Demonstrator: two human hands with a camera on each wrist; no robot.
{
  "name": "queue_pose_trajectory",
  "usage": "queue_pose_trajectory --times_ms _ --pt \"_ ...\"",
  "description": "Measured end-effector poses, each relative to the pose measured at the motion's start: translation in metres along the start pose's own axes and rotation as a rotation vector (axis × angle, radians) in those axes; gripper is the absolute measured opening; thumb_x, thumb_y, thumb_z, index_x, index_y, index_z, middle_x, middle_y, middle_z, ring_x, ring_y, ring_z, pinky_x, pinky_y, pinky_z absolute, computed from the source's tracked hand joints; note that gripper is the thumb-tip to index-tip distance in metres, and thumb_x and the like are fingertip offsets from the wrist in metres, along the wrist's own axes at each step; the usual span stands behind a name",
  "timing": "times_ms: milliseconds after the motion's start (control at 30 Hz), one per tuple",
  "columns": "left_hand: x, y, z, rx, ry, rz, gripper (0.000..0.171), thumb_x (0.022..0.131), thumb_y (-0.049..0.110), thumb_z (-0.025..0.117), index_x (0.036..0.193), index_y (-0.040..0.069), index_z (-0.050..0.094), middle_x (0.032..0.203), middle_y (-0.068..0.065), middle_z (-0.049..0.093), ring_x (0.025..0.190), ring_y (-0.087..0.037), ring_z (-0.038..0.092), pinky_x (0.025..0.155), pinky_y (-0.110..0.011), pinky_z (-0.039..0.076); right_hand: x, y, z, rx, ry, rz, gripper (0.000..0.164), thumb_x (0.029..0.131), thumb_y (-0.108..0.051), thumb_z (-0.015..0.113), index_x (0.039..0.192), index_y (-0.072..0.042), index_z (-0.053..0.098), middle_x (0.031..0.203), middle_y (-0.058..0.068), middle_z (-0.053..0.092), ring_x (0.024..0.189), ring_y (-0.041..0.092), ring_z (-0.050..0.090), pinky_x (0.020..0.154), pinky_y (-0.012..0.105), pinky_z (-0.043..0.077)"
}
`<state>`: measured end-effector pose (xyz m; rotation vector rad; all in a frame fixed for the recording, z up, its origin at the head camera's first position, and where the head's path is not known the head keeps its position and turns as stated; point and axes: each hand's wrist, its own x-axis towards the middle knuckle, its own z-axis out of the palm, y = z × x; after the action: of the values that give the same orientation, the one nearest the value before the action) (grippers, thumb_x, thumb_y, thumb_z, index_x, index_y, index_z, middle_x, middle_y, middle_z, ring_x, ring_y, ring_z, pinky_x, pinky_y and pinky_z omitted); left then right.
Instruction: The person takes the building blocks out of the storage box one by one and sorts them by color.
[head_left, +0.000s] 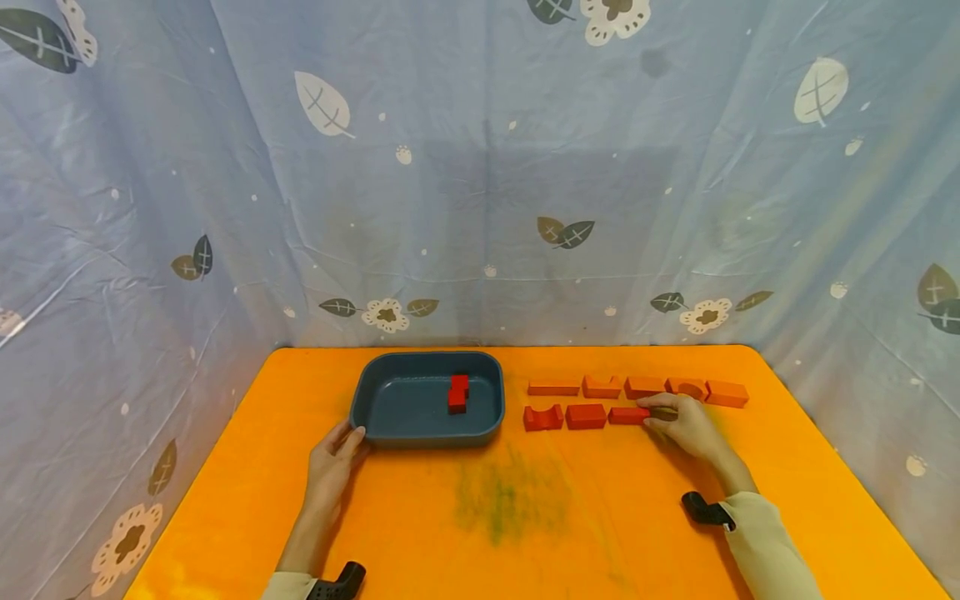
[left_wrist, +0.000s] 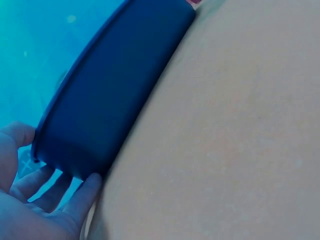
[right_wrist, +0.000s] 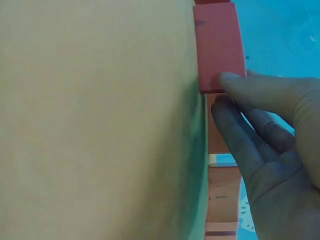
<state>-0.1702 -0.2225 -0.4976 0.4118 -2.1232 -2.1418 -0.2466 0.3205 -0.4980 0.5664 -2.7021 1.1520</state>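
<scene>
The dark blue-grey tray (head_left: 427,442) stands on the left part of the table, and two small red blocks (head_left: 457,400) lie inside it. My left hand (head_left: 330,469) holds the tray's near left corner, thumb at the rim and fingers against the outer wall (left_wrist: 95,100). On the right, my right hand (head_left: 688,427) pinches the right end of a flat red block (head_left: 627,415) between thumb and fingers. That red block (right_wrist: 220,47) lies last in the front row. Left of it are a red block (head_left: 586,417) and a notched red block (head_left: 543,418).
Behind the front row runs a row of several orange blocks (head_left: 553,387), one with a curved notch (head_left: 602,387). The yellow-orange table (head_left: 405,533) has a greenish stain near its middle. Patterned blue curtains (head_left: 480,183) enclose the back and both sides.
</scene>
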Motion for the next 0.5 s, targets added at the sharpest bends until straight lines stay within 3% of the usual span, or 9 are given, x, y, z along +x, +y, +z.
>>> queue_pose_trajectory --times_ms 133,333,500 --pt "0.0 0.001 0.0 -0.006 -0.003 0.001 0.056 0.102 0.019 0.055 0.15 -0.002 0.035 0.15 -0.02 0.038 0.13 -0.034 0.047 0.102 -0.036 0.047 0.002 -0.011 -0.001 0.016 -0.004 0.012 0.031 0.084 -0.002 0.075 0.114 0.003 0.071 0.111 0.018 0.069 0.098 0.03 0.068 0.078 0.014 0.055" --pt "-0.001 0.002 -0.001 -0.002 0.003 -0.009 0.055 0.102 0.019 0.055 0.149 -0.002 0.036 0.149 -0.019 0.039 0.123 -0.025 0.053 0.102 -0.035 0.047 0.018 -0.035 0.005 -0.021 0.045 0.015 0.031 0.086 -0.008 0.075 0.114 0.002 0.071 0.112 0.017 0.07 0.105 0.036 0.064 0.09 0.048 0.054" --pt "0.0 0.001 -0.001 0.004 0.009 -0.009 0.056 0.101 0.02 0.056 0.148 -0.002 0.037 0.149 -0.019 0.04 0.125 -0.028 0.052 0.101 -0.035 0.047 0.036 -0.062 0.019 0.035 0.026 -0.055 0.029 0.084 -0.001 0.075 0.112 0.006 0.07 0.108 0.019 0.071 0.099 0.038 0.067 0.086 0.055 0.055"
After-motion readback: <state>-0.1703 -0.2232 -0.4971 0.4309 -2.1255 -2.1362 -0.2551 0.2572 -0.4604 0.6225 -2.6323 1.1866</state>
